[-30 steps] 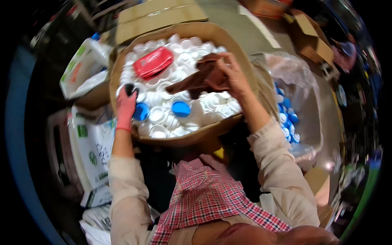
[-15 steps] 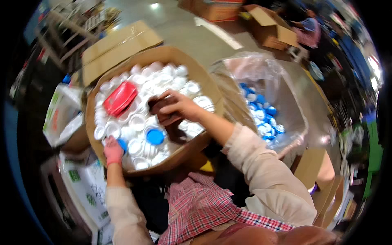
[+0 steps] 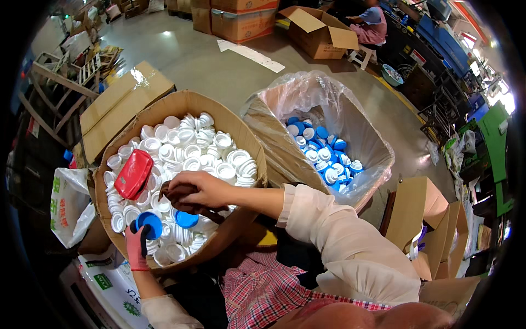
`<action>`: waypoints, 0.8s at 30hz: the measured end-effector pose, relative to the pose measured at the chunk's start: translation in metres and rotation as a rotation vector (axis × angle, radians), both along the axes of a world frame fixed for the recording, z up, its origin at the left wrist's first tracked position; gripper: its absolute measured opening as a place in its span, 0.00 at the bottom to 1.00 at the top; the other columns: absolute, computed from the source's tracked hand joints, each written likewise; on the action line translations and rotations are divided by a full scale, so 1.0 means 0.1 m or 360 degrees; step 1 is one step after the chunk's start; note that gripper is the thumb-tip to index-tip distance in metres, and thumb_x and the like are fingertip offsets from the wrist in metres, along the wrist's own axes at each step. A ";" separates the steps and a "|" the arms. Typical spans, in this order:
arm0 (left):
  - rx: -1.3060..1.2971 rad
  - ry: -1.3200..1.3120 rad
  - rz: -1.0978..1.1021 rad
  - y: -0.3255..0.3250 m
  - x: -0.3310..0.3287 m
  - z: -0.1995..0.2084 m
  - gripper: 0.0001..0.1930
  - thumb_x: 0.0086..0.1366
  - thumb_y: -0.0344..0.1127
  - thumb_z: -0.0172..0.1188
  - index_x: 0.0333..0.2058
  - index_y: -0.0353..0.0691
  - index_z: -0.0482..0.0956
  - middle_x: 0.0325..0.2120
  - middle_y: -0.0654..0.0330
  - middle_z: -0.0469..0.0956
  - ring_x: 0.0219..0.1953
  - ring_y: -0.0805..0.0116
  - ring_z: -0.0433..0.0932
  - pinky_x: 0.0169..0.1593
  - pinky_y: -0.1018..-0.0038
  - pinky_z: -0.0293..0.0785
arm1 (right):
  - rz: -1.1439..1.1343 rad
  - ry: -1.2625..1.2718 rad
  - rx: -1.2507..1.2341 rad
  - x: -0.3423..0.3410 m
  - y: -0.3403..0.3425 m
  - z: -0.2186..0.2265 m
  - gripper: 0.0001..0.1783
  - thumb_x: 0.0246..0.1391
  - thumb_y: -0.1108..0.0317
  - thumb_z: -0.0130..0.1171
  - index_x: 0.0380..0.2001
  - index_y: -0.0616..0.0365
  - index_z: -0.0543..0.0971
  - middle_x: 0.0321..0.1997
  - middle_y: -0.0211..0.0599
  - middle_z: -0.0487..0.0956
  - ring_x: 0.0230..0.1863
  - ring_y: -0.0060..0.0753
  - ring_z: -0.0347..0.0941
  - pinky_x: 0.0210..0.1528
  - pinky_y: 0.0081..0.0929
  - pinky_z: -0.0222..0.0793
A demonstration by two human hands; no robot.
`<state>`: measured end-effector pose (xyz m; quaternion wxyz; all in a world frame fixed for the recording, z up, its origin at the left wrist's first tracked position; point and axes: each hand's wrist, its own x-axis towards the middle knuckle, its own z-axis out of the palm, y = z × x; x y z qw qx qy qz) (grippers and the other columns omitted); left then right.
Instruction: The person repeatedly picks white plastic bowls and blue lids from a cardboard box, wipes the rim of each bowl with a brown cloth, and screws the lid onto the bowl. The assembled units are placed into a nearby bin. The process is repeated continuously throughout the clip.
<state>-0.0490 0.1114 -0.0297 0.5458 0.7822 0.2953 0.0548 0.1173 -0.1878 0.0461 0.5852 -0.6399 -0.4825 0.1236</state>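
My left hand, in a pink glove with a dark part at the fingers, grips a round blue cap at the near left of a carton. White ringed plastic caps fill that carton. Over its near side my bare right hand is closed around a dark brown thing; its kind is hard to make out, and my fingers partly cover it. Below that hand another blue cap lies on the white ones. A red pouch-like item rests on the caps at the left.
Right of the carton stands a box lined with clear plastic, holding blue-and-white caps. A white bag is at the left. Open cartons stand at the right. Farther back, a person sits near an open box.
My left hand has lifted a blue cap up from among the white ones. My right hand has moved down and left with the brown thing. The whole view has shifted.
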 end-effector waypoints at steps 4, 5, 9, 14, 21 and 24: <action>-0.0598 -0.0622 -0.0164 -0.56 0.21 0.15 0.17 0.48 0.30 0.63 0.38 0.29 0.78 0.43 0.50 0.75 0.43 0.62 0.76 0.48 0.69 0.73 | -0.0087 -0.0457 0.0089 -0.18 0.10 0.00 0.20 0.49 0.73 0.60 0.47 0.54 0.73 0.45 0.43 0.70 0.44 0.49 0.72 0.45 0.35 0.70; 0.0534 -0.0956 -0.0411 -0.55 0.18 -0.10 0.10 0.49 0.28 0.60 0.31 0.31 0.77 0.40 0.50 0.76 0.42 0.61 0.76 0.46 0.66 0.74 | -0.0159 -0.0669 0.0212 -0.19 0.14 0.01 0.19 0.51 0.70 0.60 0.48 0.54 0.73 0.44 0.43 0.70 0.41 0.48 0.72 0.41 0.36 0.71; -0.0688 -0.0987 0.0030 -0.72 0.30 -0.08 0.10 0.52 0.27 0.60 0.35 0.38 0.75 0.38 0.52 0.76 0.40 0.61 0.77 0.44 0.66 0.77 | -0.0332 -0.0748 0.0014 -0.23 0.21 -0.08 0.18 0.51 0.69 0.60 0.47 0.55 0.73 0.42 0.44 0.69 0.40 0.47 0.72 0.38 0.36 0.72; -0.1537 -0.0847 0.0331 -1.04 0.44 0.51 0.15 0.56 0.39 0.59 0.39 0.35 0.75 0.39 0.54 0.76 0.40 0.62 0.77 0.45 0.66 0.77 | -0.0368 -0.0821 -0.0019 -0.27 0.23 -0.15 0.18 0.50 0.71 0.60 0.46 0.56 0.74 0.42 0.43 0.69 0.39 0.47 0.72 0.38 0.35 0.72; 0.0660 -0.1099 -0.0234 -0.73 0.24 0.10 0.10 0.49 0.21 0.61 0.32 0.38 0.78 0.35 0.55 0.77 0.39 0.64 0.76 0.44 0.70 0.74 | -0.0361 -0.0952 0.0163 -0.26 0.26 -0.01 0.19 0.48 0.73 0.59 0.46 0.57 0.74 0.41 0.43 0.70 0.42 0.45 0.73 0.41 0.34 0.72; -0.0179 -0.1004 -0.0001 -0.64 0.19 -0.13 0.13 0.53 0.20 0.59 0.39 0.36 0.78 0.38 0.53 0.78 0.42 0.63 0.77 0.45 0.72 0.74 | -0.0234 -0.0914 0.0045 -0.32 0.30 -0.15 0.20 0.45 0.73 0.57 0.45 0.58 0.74 0.42 0.42 0.71 0.43 0.45 0.72 0.40 0.35 0.72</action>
